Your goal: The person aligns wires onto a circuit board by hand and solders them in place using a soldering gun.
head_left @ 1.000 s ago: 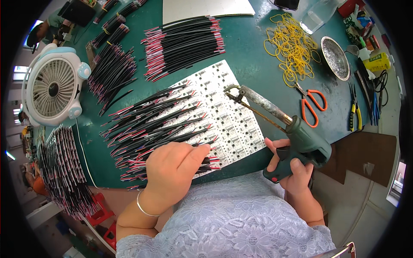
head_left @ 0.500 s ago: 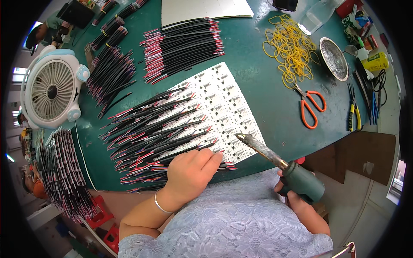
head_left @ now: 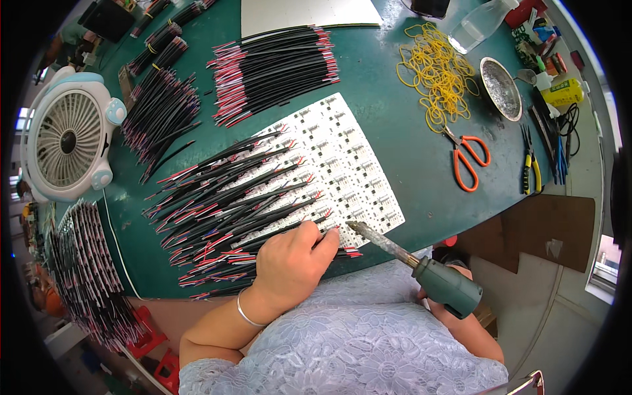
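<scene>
My left hand (head_left: pixel 289 259), a bangle on its wrist, rests at the near edge of a white circuit board panel (head_left: pixel 368 172). Its thumb and forefinger pinch a wire end at the board; the fingertips partly hide it. Black-sleeved wires (head_left: pixel 253 191) with red and white ends lie in rows across the panel's left part. My right hand (head_left: pixel 437 309) grips a soldering iron (head_left: pixel 450 288) by its dark green handle, which hides most of the fingers. The iron's tip lies over the panel, just right of my left fingertips; I cannot tell whether it touches.
More wire bundles (head_left: pixel 276 71) lie at the back and left, beside a white fan (head_left: pixel 69 139). At the right are yellow rubber bands (head_left: pixel 438 72), a metal bowl (head_left: pixel 501 90), orange-handled scissors (head_left: pixel 469 161), pliers (head_left: pixel 530 164) and a clear bottle (head_left: pixel 480 27).
The soldering iron has moved left and slightly down, bringing its tip closer to my left fingertips. My left hand stays nearly in place, with its fingers drawn slightly closer together. The view has shifted slightly.
</scene>
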`<state>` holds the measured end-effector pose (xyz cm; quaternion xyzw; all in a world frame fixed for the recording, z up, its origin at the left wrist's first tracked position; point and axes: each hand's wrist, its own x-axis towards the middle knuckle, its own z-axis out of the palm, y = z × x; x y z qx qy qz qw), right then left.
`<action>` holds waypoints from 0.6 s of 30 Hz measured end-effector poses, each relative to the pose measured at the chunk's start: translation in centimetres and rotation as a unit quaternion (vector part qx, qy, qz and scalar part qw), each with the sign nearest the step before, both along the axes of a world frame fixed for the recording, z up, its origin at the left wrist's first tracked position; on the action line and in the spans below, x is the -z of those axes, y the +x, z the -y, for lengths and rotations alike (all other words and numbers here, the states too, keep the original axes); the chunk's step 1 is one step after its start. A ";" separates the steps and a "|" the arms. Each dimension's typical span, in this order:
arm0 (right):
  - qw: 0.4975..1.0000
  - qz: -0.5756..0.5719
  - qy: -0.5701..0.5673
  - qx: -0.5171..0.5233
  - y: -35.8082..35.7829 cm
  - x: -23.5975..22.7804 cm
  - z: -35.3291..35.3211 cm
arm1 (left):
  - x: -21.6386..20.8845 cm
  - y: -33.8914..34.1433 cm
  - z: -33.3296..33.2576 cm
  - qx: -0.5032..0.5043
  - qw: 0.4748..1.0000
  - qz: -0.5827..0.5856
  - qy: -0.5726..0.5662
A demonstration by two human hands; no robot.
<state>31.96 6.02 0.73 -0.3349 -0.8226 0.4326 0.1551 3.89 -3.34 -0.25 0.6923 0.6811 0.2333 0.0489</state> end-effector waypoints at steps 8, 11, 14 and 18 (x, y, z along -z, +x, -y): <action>0.999 -0.011 0.005 -0.046 -0.9 -0.5 -0.3 | 0.2 -0.1 0.0 0.006 1.000 0.007 0.004; 0.999 0.000 0.029 -0.039 0.0 0.4 0.1 | 0.2 -0.1 0.0 0.006 1.000 0.014 0.002; 0.999 0.000 -0.007 -0.041 -0.3 0.1 0.0 | 0.1 0.1 0.1 -0.007 1.000 0.030 -0.004; 0.999 0.005 -0.011 -0.036 -0.6 -0.1 -0.1 | 0.0 0.0 0.1 -0.005 1.000 0.027 -0.007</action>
